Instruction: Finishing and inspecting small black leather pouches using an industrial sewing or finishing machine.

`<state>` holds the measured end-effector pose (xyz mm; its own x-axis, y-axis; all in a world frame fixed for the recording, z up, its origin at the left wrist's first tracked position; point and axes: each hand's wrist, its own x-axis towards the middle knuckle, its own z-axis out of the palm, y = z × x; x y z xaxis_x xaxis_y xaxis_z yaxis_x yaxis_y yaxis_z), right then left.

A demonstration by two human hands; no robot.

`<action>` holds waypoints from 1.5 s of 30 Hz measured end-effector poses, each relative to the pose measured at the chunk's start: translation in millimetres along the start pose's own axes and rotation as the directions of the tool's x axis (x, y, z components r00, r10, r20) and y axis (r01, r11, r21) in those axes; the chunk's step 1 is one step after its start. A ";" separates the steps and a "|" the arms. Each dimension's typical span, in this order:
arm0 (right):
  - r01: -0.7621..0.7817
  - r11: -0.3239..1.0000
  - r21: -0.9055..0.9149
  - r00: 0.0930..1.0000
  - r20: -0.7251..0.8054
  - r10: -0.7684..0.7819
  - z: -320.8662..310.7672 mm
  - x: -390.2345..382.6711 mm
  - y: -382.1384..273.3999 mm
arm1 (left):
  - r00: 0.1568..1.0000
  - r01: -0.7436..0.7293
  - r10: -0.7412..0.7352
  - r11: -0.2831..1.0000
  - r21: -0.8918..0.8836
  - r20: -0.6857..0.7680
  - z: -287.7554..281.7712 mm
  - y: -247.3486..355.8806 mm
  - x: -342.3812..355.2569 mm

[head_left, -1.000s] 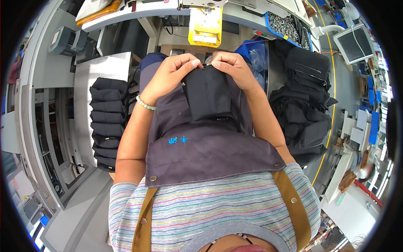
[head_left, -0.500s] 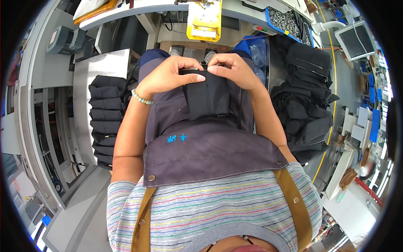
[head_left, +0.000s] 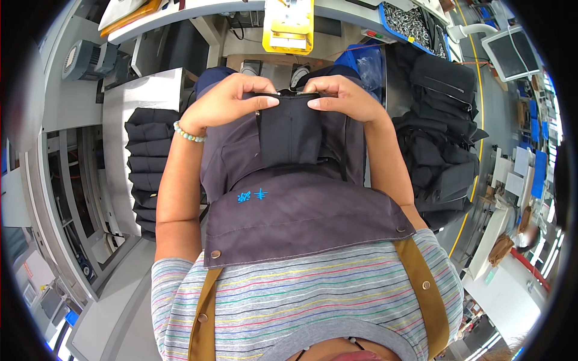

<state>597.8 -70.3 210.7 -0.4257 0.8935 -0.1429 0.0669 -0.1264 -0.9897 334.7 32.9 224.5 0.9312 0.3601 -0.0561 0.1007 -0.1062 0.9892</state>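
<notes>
A small black fabric pouch (head_left: 290,132) hangs over my lap, its top edge with a metal zipper (head_left: 269,93) turned away from me. My left hand (head_left: 232,102) pinches the left end of that edge, thumb on the near side and fingers curled behind. At the other end, my right hand (head_left: 349,99) grips the edge the same way. Between my two thumbs the rim lies stretched. The curled fingertips of both hands are hidden behind the cloth. Beneath the pouch is my dark apron (head_left: 307,210).
Folded black pieces (head_left: 147,165) lie stacked on a pale surface at left. A larger heap of black zippered fabric (head_left: 436,144) is at right. Ahead are a yellow tray (head_left: 289,42) at the table edge, a blue bin of metal parts (head_left: 415,30) and a blue plastic bag (head_left: 367,66).
My hands have moved apart along the pouch's top edge, left hand to the left and right hand to the right. The rim is now stretched wider between them.
</notes>
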 end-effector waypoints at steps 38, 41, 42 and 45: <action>0.057 0.997 -0.059 0.995 -0.074 -0.062 -17.3 14.3 -41.0 | 0.991 0.015 0.003 0.990 0.139 -0.130 -26.9 39.5 13.9; 0.117 0.993 -0.026 0.981 -0.155 -0.120 -14.6 16.7 -35.4 | 0.984 -0.037 0.076 0.973 0.226 -0.163 -24.9 41.8 16.2; 0.136 0.990 0.021 0.975 -0.181 -0.130 -13.0 17.7 -32.9 | 0.986 -0.030 0.066 0.974 0.225 -0.156 -24.6 41.6 16.8; 0.123 0.981 0.148 0.958 -0.277 -0.078 -5.7 19.8 -26.5 | 0.988 -0.007 0.041 0.976 0.218 -0.151 -24.1 39.3 18.3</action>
<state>592.8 -46.8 234.1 -0.1631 0.9849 -0.0579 -0.1200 -0.0781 -0.9897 347.3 57.7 265.6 0.8712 0.4909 0.0051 0.1681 -0.3080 0.9364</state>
